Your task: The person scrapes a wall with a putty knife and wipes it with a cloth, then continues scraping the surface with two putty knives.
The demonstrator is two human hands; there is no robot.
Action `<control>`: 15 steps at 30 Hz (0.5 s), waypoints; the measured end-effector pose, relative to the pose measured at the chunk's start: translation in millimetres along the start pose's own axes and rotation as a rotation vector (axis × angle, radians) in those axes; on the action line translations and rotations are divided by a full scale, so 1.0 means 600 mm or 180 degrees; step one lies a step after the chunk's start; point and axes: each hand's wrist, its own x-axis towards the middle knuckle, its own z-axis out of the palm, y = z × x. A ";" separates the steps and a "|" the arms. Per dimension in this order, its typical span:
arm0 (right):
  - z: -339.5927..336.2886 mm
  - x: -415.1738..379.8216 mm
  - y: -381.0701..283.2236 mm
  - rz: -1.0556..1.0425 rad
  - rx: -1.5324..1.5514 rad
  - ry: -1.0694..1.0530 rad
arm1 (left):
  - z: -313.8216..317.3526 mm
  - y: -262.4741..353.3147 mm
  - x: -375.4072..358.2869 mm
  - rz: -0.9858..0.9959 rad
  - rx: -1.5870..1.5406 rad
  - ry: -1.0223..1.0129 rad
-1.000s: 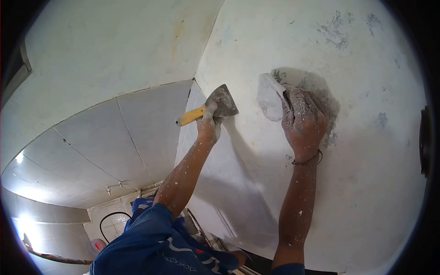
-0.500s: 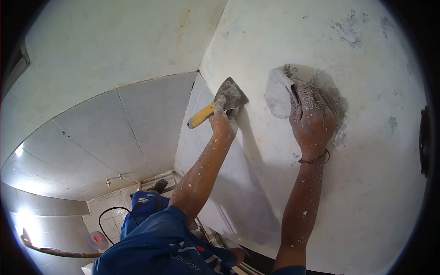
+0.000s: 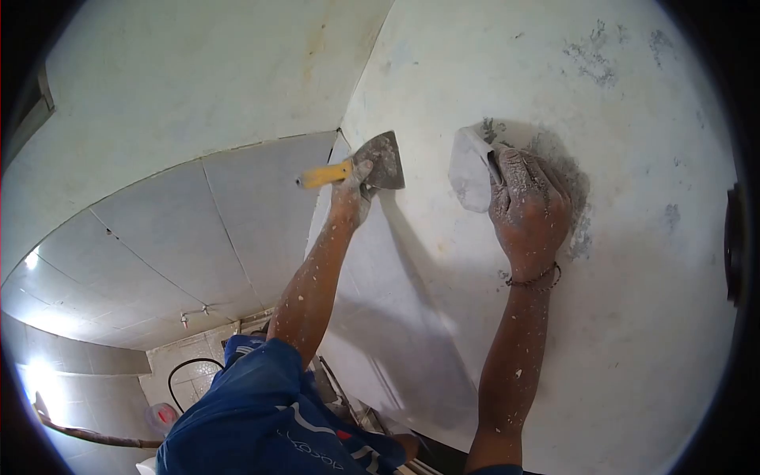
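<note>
currently, the left hand [image 3: 348, 199] is holding a metal scraper [image 3: 380, 154] with yellow handle [image 3: 323, 175] and dusty grey blade [image 3: 389, 169], fingers wrapping where these meet, beside the off-white painted wall [image 3: 617, 324]; likely light, stiff, slippery with dust, best taken by the handle. the right hand [image 3: 532, 210] is pressing a creased white sheet [image 3: 469, 170] to that wall, fingers bunching its edge; probably thin, bendable, tearable, wanting a broad grip.
</note>
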 end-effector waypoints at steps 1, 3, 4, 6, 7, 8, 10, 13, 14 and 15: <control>-0.003 -0.003 -0.001 0.0007 0.0002 -0.0031 | 0.001 0.008 0.000 0.0152 0.0144 -0.0113; -0.004 -0.004 0.004 -0.0095 0.0319 0.0153 | 0.004 0.035 0.007 0.0377 0.0496 -0.0119; -0.003 -0.007 0.006 -0.0069 0.0308 0.0151 | 0.007 0.048 0.011 0.0548 0.0790 -0.0140; 0.001 -0.015 0.007 -0.0033 0.0147 0.0235 | 0.016 0.072 0.013 0.0855 0.1809 -0.0299; -0.001 -0.014 0.005 -0.0025 0.0143 0.0223 | 0.017 0.076 0.011 0.1191 0.2793 -0.0426; -0.002 -0.007 0.001 -0.0015 0.0167 0.0176 | 0.019 0.073 0.014 0.1204 0.2788 -0.0430; 0.000 -0.002 -0.001 -0.0006 0.0191 0.0142 | 0.025 0.061 0.016 0.1591 0.2558 -0.0817; 0.007 -0.004 -0.002 -0.0077 0.0210 0.0348 | 0.027 0.048 0.012 0.1808 0.3250 -0.0806; 0.004 0.001 -0.003 -0.0019 0.0180 0.0237 | 0.031 0.037 0.007 0.1806 0.3260 -0.0807; 0.003 0.003 -0.006 0.0047 0.0161 0.0117 | 0.038 0.024 -0.004 0.1875 0.3323 -0.0509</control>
